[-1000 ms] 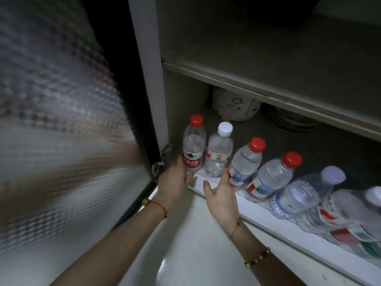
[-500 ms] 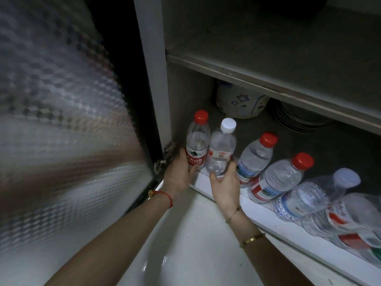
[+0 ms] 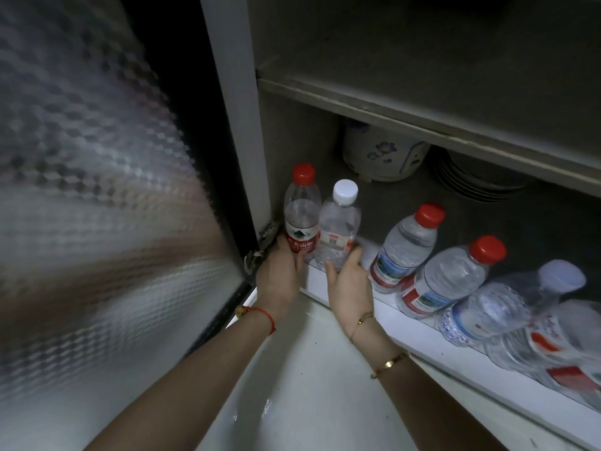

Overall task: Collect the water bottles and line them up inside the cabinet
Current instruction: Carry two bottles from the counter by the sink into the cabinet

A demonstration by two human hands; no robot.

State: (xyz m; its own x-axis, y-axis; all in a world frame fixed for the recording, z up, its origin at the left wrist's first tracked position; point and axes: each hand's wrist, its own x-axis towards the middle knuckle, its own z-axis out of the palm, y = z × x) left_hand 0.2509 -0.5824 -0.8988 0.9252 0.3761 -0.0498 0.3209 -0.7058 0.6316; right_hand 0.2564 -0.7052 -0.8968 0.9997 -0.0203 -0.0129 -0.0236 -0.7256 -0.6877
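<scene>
Several clear water bottles stand in a row along the front of the cabinet's lower shelf (image 3: 422, 340). At the far left, my left hand (image 3: 279, 271) grips the base of a red-capped bottle (image 3: 300, 216). Right beside it and touching it is a white-capped bottle (image 3: 338, 226), held at its base by my right hand (image 3: 349, 281). Further right stand two red-capped bottles (image 3: 408, 245) (image 3: 452, 278), then a white-capped bottle (image 3: 507, 307) and more bottles (image 3: 559, 353) blurred at the frame's edge.
The frosted glass cabinet door (image 3: 97, 222) hangs open on the left, its hinge (image 3: 265, 239) beside my left hand. A flowered ceramic pot (image 3: 380, 154) and a stack of dark plates (image 3: 471, 180) sit at the back. An upper shelf (image 3: 422, 109) overhangs. White floor (image 3: 309, 385) lies below.
Both hands moved in from the shelf edge and closed on the two leftmost bottles. The white-capped bottle now stands pressed against the red-capped one, leaving a gap to the bottles on the right.
</scene>
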